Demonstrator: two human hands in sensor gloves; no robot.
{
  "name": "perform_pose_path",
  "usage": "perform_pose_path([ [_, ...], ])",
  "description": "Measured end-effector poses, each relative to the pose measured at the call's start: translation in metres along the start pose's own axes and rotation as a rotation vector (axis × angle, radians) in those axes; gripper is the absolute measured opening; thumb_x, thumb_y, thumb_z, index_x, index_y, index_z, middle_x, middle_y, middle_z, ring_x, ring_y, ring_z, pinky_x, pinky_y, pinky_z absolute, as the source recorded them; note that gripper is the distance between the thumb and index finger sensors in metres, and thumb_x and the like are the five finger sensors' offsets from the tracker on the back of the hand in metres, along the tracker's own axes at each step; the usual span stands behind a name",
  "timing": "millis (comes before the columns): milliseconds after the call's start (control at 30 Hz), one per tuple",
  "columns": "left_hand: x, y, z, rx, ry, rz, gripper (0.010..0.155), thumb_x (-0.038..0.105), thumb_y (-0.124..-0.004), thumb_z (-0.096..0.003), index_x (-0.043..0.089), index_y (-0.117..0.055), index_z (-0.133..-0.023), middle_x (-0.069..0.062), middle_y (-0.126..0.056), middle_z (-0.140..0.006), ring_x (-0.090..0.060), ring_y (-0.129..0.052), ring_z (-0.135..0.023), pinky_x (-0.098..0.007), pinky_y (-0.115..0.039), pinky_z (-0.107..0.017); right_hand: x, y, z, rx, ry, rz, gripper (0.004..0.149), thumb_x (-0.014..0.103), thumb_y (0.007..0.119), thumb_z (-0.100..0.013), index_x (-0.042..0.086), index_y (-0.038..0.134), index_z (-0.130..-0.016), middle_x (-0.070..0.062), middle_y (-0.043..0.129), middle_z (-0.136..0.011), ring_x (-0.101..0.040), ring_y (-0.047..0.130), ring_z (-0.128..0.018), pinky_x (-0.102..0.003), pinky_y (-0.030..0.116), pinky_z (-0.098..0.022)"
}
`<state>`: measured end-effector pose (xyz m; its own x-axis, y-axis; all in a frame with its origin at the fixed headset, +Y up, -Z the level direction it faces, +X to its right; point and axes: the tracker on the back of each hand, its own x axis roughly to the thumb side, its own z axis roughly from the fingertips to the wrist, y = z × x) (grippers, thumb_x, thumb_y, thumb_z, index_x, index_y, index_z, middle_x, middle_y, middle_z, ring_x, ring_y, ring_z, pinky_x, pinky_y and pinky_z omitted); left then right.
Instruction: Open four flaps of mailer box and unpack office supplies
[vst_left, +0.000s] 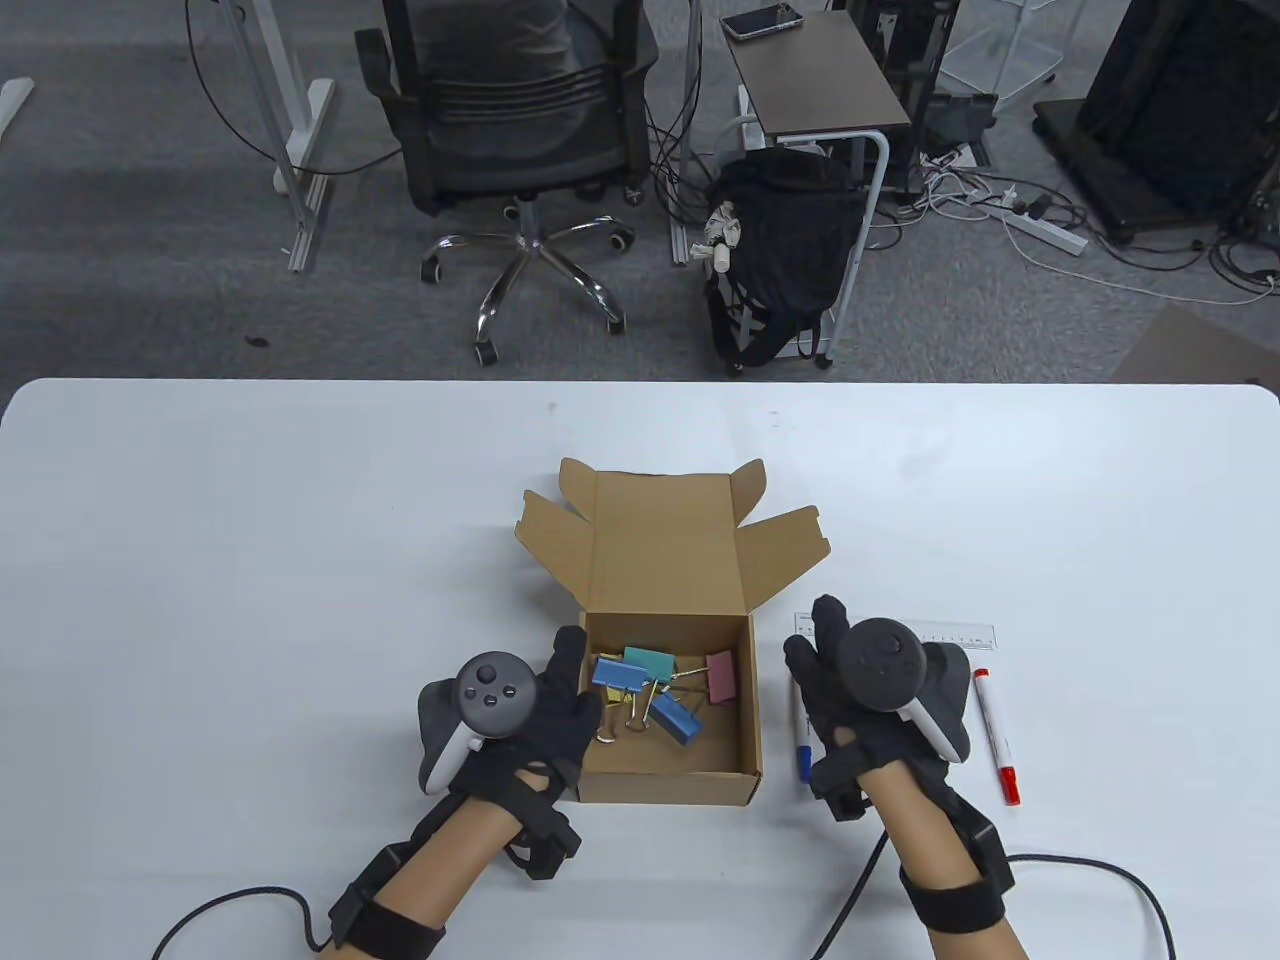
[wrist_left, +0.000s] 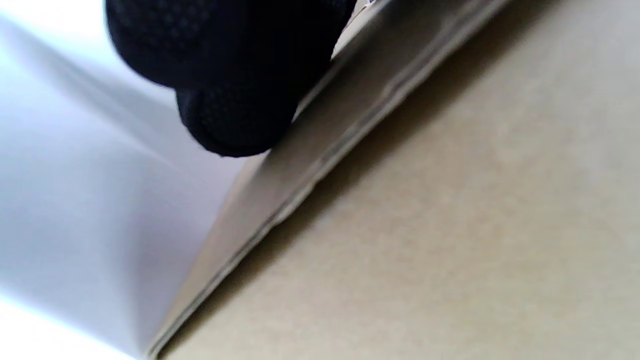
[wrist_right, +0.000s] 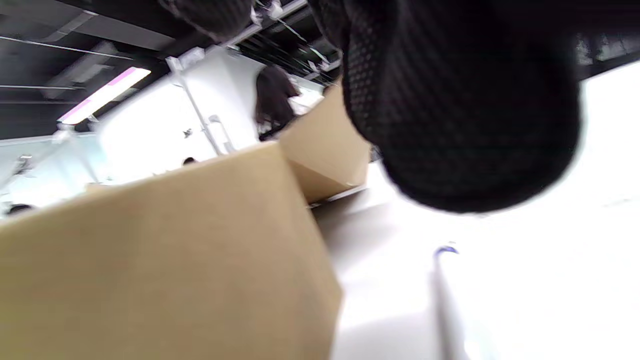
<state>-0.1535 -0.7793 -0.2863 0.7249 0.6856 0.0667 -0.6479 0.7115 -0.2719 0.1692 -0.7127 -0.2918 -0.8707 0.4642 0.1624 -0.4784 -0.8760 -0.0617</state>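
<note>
The brown mailer box (vst_left: 665, 790) stands open at the table's middle, its lid and side flaps (vst_left: 665, 540) folded back. Several coloured binder clips (vst_left: 650, 690) lie inside. My left hand (vst_left: 572, 665) rests against the box's left wall; in the left wrist view a fingertip (wrist_left: 235, 115) touches the cardboard (wrist_left: 450, 225). My right hand (vst_left: 815, 640) hovers with spread fingers just right of the box, over a blue-capped marker (vst_left: 803, 755) lying on the table. The right wrist view shows the box (wrist_right: 175, 260), a finger (wrist_right: 460, 125) and the marker (wrist_right: 447, 300) below it.
A red-capped marker (vst_left: 997, 735) lies right of my right hand. A clear ruler (vst_left: 965, 632) lies behind it. Glove cables trail off the table's front edge. An office chair (vst_left: 520, 130) and a side table (vst_left: 810, 70) stand beyond the far edge.
</note>
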Motion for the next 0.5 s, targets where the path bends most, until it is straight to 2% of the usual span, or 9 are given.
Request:
perform_pose_path([
  [100,0.0,0.0,0.0,0.001,0.001,0.0,0.072,0.055,-0.063,-0.0435,0.033,-0.026,-0.101,-0.021,-0.067,-0.093,-0.034,-0.094,-0.051,-0.034,-0.08,-0.03,0.017,0.014,0.003,0.064,-0.067,0.008,0.068,0.039,0.065,-0.052,-0.011,0.048,-0.094,-0.025,0.097,-0.044,-0.028,0.102,-0.001,-0.031,0.083,0.007],
  [233,0.0,0.0,0.0,0.0,0.001,0.0,0.072,0.055,-0.063,-0.0435,0.033,-0.026,-0.101,-0.021,-0.067,-0.093,-0.034,-0.094,-0.051,-0.034,-0.08,-0.03,0.032,0.038,0.006,0.176,-0.1,0.044,0.07,0.04,0.064,-0.052,-0.012,0.043,-0.093,-0.023,0.097,-0.038,-0.024,0.1,0.004,-0.028,0.081,0.01],
  [333,0.0,0.0,0.0,-0.003,0.001,0.001,0.072,0.055,-0.064,-0.0435,0.033,-0.026,-0.101,-0.021,-0.067,-0.093,-0.034,-0.094,-0.051,-0.034,-0.08,-0.03,0.033,0.056,0.005,0.231,-0.102,0.183,0.069,0.036,0.066,-0.052,-0.009,0.034,-0.093,-0.02,0.097,-0.036,-0.022,0.098,0.006,-0.027,0.081,0.01],
  [367,0.0,0.0,0.0,-0.002,0.003,0.002,0.072,0.055,-0.064,-0.0434,0.033,-0.026,-0.101,-0.021,-0.067,-0.093,-0.034,-0.094,-0.05,-0.034,-0.08,-0.03,0.033,0.056,0.006,0.232,-0.102,0.182,0.069,0.036,0.063,-0.052,-0.008,0.029,-0.093,-0.018,0.096,-0.037,-0.02,0.098,0.006,-0.026,0.081,0.01],
  [400,0.0,0.0,0.0,-0.005,0.004,0.0,0.072,0.055,-0.064,-0.0434,0.033,-0.026,-0.101,-0.021,-0.067,-0.093,-0.034,-0.094,-0.051,-0.035,-0.08,-0.03,0.034,0.057,0.006,0.206,-0.102,0.148,0.068,0.033,0.065,-0.052,-0.009,0.031,-0.093,-0.02,0.097,-0.035,-0.021,0.098,0.007,-0.027,0.08,0.011],
  [467,-0.001,0.0,0.001,0.003,0.0,0.01,0.072,0.055,-0.064,-0.0432,0.033,-0.026,-0.101,-0.02,-0.065,-0.095,-0.034,-0.094,-0.051,-0.035,-0.08,-0.03,0.034,0.058,0.006,0.249,-0.083,0.18,0.068,0.032,0.065,-0.052,-0.008,0.028,-0.093,-0.02,0.096,-0.037,-0.022,0.098,0.005,-0.028,0.081,0.01],
  [500,0.001,0.002,0.001,0.003,-0.01,0.02,0.073,0.054,-0.066,-0.0432,0.033,-0.027,-0.101,-0.017,-0.056,-0.101,-0.035,-0.091,-0.054,-0.035,-0.079,-0.032,0.035,0.059,0.005,0.236,-0.088,0.178,0.067,0.031,0.065,-0.052,-0.007,0.028,-0.093,-0.019,0.096,-0.037,-0.022,0.098,0.006,-0.028,0.081,0.01],
])
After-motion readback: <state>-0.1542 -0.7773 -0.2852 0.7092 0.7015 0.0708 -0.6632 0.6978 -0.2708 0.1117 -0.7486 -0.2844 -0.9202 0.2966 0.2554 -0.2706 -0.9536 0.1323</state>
